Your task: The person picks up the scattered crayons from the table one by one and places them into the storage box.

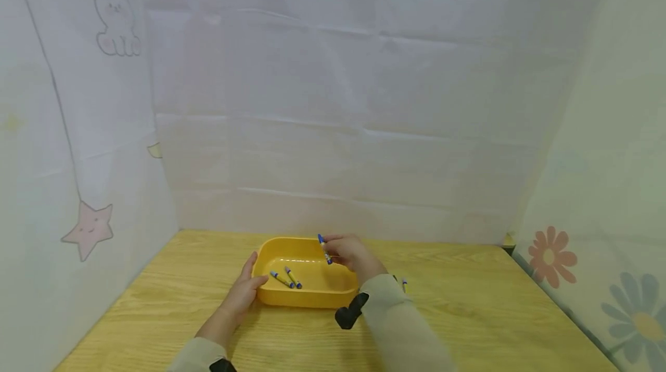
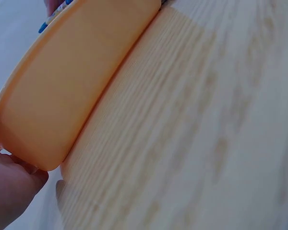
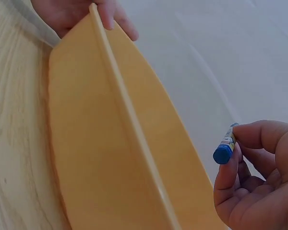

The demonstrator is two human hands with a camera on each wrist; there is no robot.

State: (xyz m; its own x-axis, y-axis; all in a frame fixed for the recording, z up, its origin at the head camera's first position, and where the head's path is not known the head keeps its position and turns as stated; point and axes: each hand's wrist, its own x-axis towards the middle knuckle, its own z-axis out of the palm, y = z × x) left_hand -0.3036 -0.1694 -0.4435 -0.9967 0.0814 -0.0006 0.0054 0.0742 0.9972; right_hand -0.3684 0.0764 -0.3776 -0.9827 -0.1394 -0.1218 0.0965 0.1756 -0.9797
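A yellow plastic basin (image 1: 302, 299) stands on the table in the head view, with two crayons (image 1: 282, 279) lying in its left part. My left hand (image 1: 242, 292) grips the basin's left end, the thumb over the rim. In the left wrist view that thumb side (image 2: 14, 191) touches the basin's corner. Between thumb and fingers, my right hand (image 1: 356, 253) pinches a blue-ended crayon (image 1: 325, 249) above the basin's right part. The right wrist view shows this crayon (image 3: 224, 147) tilted, its blue hexagonal end outward and its wrapper partly covered.
Another crayon (image 1: 404, 286) lies on the wooden table (image 1: 468, 314) right of the basin, partly hidden by the right sleeve. A white sheet (image 1: 333, 129) hangs behind the table, with printed sheets at both sides.
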